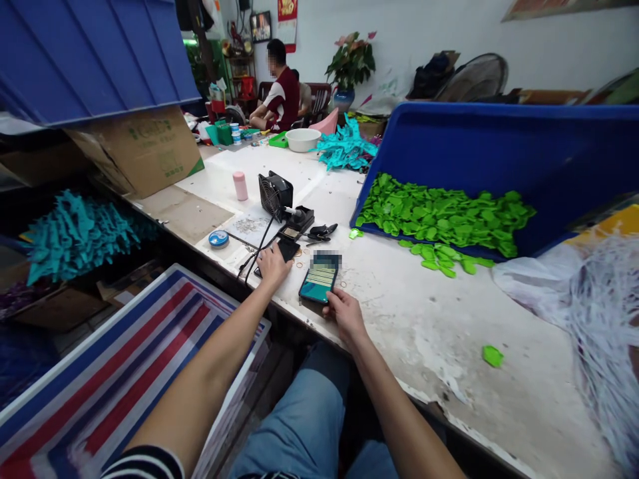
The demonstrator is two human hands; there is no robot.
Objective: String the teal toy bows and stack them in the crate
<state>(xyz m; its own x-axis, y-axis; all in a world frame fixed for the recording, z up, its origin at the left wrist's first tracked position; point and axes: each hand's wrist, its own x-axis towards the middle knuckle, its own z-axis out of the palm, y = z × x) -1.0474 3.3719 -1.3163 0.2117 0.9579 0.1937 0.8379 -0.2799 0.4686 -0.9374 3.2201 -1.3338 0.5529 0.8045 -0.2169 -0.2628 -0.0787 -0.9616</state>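
My right hand (346,314) pinches the lower right corner of a smartphone (318,283) at the table's near edge. Its screen is lit, with part of it blurred out. To the left, my left hand (274,266) has its fingers closed on a flat black object (288,249) lying on the table; my hand covers part of it, and I cannot make out its kind. Just beyond are a small black fan (275,194) with a cable, a black power strip (298,221) and a black-handled tool (322,233). A blue round tin (218,239) sits further left.
A tipped blue bin (479,146) spills green pieces (444,213) onto the white table (399,319). Left are a striped-lined crate (124,359), a cardboard box (150,150) and teal pieces (80,233). A pink bottle (240,186) stands behind; a person (283,93) sits at the back.
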